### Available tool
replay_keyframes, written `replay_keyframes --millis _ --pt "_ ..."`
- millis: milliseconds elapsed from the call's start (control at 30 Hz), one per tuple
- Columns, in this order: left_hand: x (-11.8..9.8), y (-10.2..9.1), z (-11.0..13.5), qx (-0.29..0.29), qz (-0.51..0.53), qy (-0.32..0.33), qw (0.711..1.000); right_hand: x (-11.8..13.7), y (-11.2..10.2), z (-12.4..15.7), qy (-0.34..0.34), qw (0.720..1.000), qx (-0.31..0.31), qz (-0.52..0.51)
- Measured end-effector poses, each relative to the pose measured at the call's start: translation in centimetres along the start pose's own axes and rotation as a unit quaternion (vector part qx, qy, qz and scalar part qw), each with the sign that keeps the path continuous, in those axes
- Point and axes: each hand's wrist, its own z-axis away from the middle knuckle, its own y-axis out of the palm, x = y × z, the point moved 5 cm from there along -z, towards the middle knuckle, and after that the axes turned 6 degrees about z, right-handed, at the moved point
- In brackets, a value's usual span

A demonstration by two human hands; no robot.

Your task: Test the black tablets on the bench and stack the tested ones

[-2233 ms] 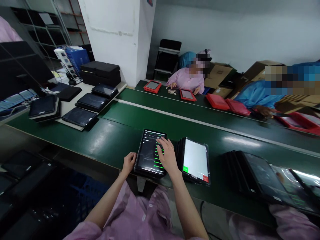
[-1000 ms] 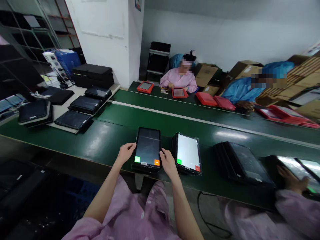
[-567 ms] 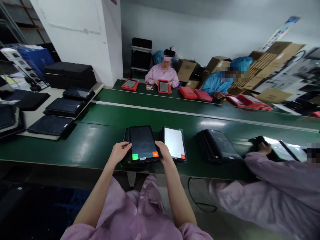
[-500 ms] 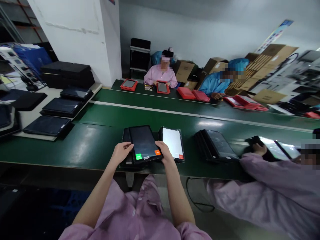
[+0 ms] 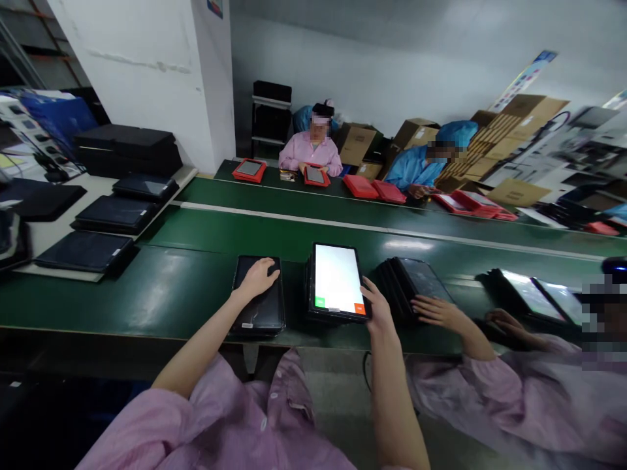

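My left hand [image 5: 259,279] lies over the upper part of a dark-screened tablet [image 5: 257,310], its fingers loosely spread and not closed round it. This tablet rests on a low pile near the table's front edge. To its right, a tablet with a lit white screen [image 5: 337,277] tops another stack; it shows a green square and an orange square at its lower corners. My right hand [image 5: 378,307] grips that tablet's right edge, fingertips on the rim; the fingers' undersides are hidden.
A co-worker's hand [image 5: 438,312] touches a leaning stack of dark tablets [image 5: 421,281] at right. Beyond them lie lit tablets [image 5: 526,294]. More tablets [image 5: 115,214] sit on the pale side table [image 5: 93,274]. Across the green bench [image 5: 215,225], two people sit with red-cased tablets [image 5: 360,186].
The tablet both hands held has moved right onto the right-hand stack, and its screen has turned white. My left hand has left it and sits on the left pile.
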Motion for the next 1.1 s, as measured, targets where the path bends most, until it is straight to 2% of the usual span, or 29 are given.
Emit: replay_keyframes --millis 100,267,433,733,1100 --pt "-0.1 1.8 -3.1 -0.005 -0.110 0.011 0.994 -0.8 -2.1 -1.1 0.008 1.000 -0.007 0.021" --pt "0.0 3.5 -5.4 0.003 -0.178 0.020 0.984 -2.3 -2.1 -2.1 0.016 0.999 -0.026 0.026" --pt "0.5 3.4 -5.5 0.002 -0.179 0.028 0.983 -2.1 -2.2 -2.4 0.012 0.999 -0.028 0.030" --pt "0.5 3.4 -5.5 0.010 -0.137 0.034 0.990 -2.1 -4.3 -1.7 -0.003 0.999 -0.044 0.003" --pt "0.6 3.4 -5.7 0.025 -0.132 0.033 0.990 -1.9 -3.2 -2.8 0.029 0.997 -0.053 0.042"
